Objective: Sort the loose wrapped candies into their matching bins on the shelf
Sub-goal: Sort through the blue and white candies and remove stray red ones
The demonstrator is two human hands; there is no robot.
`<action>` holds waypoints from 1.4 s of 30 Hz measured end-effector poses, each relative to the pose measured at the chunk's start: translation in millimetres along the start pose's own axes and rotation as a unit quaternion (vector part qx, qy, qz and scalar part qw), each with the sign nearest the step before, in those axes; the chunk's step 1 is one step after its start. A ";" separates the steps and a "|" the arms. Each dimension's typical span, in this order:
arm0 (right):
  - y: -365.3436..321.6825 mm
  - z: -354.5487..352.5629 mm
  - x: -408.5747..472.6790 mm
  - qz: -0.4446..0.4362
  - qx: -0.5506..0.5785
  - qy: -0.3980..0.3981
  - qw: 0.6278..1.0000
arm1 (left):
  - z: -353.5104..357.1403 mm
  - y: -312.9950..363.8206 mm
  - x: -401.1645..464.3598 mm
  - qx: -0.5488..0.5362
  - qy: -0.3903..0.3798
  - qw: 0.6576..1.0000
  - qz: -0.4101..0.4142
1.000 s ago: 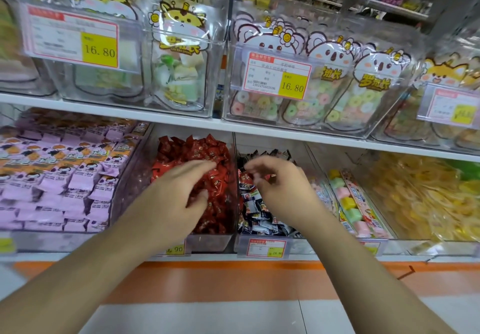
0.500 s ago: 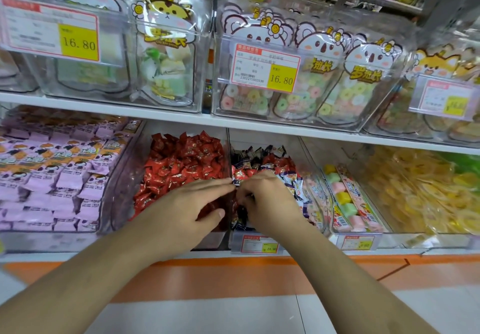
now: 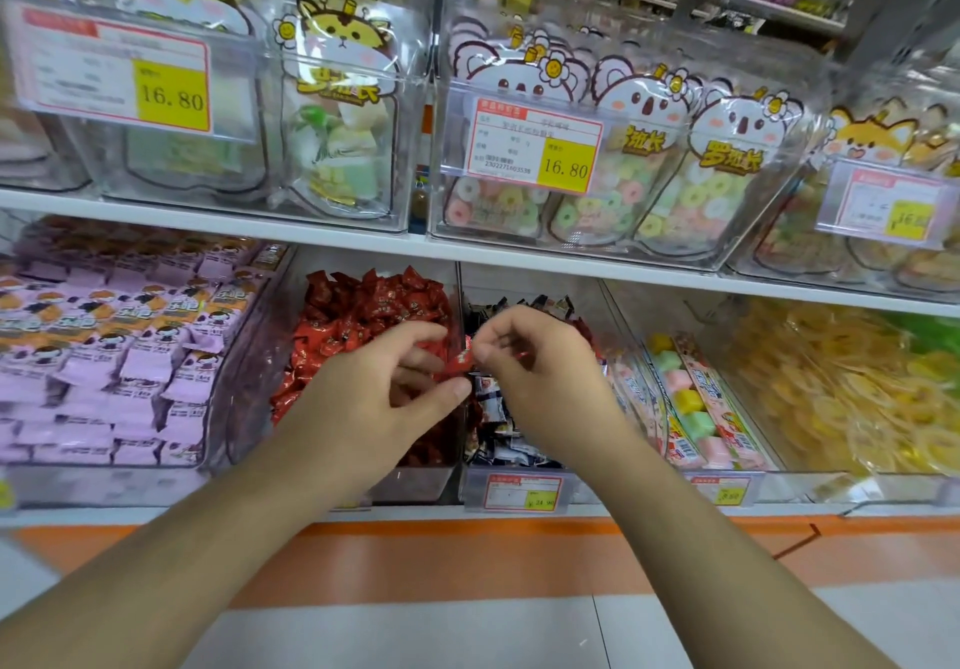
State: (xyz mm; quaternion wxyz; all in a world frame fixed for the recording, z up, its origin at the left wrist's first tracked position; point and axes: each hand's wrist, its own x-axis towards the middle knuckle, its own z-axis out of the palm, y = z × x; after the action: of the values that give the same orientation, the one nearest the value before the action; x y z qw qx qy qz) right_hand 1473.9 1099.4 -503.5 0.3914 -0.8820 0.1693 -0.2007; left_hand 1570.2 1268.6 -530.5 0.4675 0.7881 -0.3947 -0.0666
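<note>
A small red wrapped candy (image 3: 461, 359) sits between my two hands, right over the clear divider (image 3: 457, 294) of two lower-shelf bins. My right hand (image 3: 540, 372) pinches its right end with thumb and fingertip, above the bin of dark blue-and-white wrapped candies (image 3: 498, 439). My left hand (image 3: 384, 387) has its fingers above and its thumb below the candy's left end, over the bin of red wrapped candies (image 3: 363, 315). A bit of red also shows inside my right hand's curled fingers.
Left of the red bin is a bin of purple packets (image 3: 104, 356). To the right lie pastel marshmallow sticks (image 3: 691, 408) and yellow candies (image 3: 857, 382). Clear boxes with cartoon bags and price tags (image 3: 535, 143) fill the upper shelf, above a white shelf edge (image 3: 467, 252).
Both hands came together at the divider, dipped into the dark-wrapped bin, and have now risen slightly with a red candy between their fingertips.
</note>
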 end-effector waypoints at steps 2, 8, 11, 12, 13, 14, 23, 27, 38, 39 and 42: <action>-7.1 6.8 -0.6 -0.016 0.030 -0.012 0.999 | -2.5 3.4 1.1 -0.007 0.010 1.000 -0.006; 16.3 -0.8 7.6 0.017 0.024 0.031 0.999 | -18.3 -8.9 3.1 0.139 0.084 0.986 -0.027; 36.8 -5.0 12.3 0.040 -0.100 0.012 0.994 | -18.6 -20.2 3.2 0.202 0.014 0.977 -0.064; 40.7 -3.8 13.1 0.037 -0.126 -0.009 0.991 | -16.2 -20.8 2.4 0.199 -0.009 0.979 -0.052; 43.7 -1.3 13.4 0.024 -0.148 -0.030 0.988 | -12.6 -20.1 1.6 0.196 -0.030 0.980 -0.030; 47.5 2.5 13.8 0.002 -0.171 -0.049 0.984 | -8.7 -18.3 0.5 0.194 -0.049 0.980 -0.007; 62.1 7.8 15.4 -0.014 -0.273 -0.104 0.956 | 17.4 -13.6 1.1 0.154 -0.113 0.979 0.067; 57.6 6.1 26.5 -0.012 -0.214 -0.056 0.975 | 15.9 -17.4 5.1 0.146 -0.106 0.981 0.072; 68.2 30.2 74.0 0.004 -0.194 -0.088 0.977 | 14.8 -19.5 6.2 0.152 -0.115 0.979 0.074; 70.1 30.6 74.8 -0.001 -0.195 -0.083 0.977 | 14.5 -19.7 6.4 0.150 -0.115 0.979 0.073; 72.7 30.3 74.1 -0.001 -0.182 -0.076 0.980 | 13.9 -20.5 7.1 0.141 -0.117 0.980 0.073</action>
State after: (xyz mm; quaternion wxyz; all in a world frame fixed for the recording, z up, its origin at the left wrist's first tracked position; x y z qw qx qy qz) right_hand 1542.3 1038.3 -560.8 0.2360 -0.9512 0.1723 -0.0996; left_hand 1580.0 1259.4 -552.5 0.3054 0.8021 -0.5087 -0.0678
